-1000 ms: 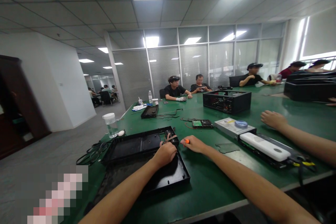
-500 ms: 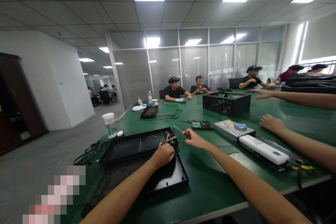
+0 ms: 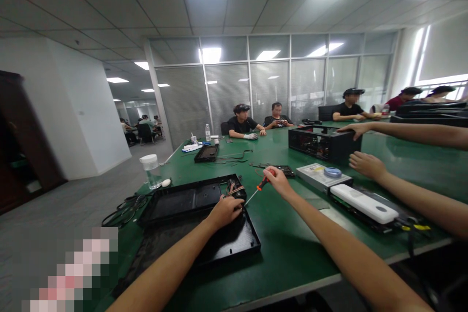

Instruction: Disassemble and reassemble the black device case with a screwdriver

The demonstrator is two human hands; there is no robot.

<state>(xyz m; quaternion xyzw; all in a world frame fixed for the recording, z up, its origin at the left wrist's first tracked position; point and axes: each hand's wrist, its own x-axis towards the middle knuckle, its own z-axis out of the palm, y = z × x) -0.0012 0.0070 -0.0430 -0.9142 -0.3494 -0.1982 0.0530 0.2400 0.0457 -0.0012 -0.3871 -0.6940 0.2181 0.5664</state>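
My right hand (image 3: 279, 181) is closed around the red and black handle of a screwdriver (image 3: 261, 185). Its shaft slants down to the left, with the tip close to the fingers of my left hand (image 3: 226, 211). Those fingers are curled together at the corner of a black plastic panel (image 3: 204, 200); what they pinch is hidden. Striped wires (image 3: 238, 189) run over dark parts at the panel's right end. A second black panel (image 3: 234, 239) lies under my left wrist, nearer the table's front edge.
A co-worker's hand (image 3: 355, 129) touches a black computer case (image 3: 321, 144); that person's other hand (image 3: 367, 165) is lower. A metal drive box (image 3: 316, 175), a blue tape roll (image 3: 332, 172) and a white device (image 3: 363, 203) lie right. A clear jar (image 3: 151, 171) and cables (image 3: 126, 209) sit left.
My right hand has turned the screwdriver from pointing up and away to pointing down beside my left hand. The computer case has shifted right, where the co-worker's hand now touches it.
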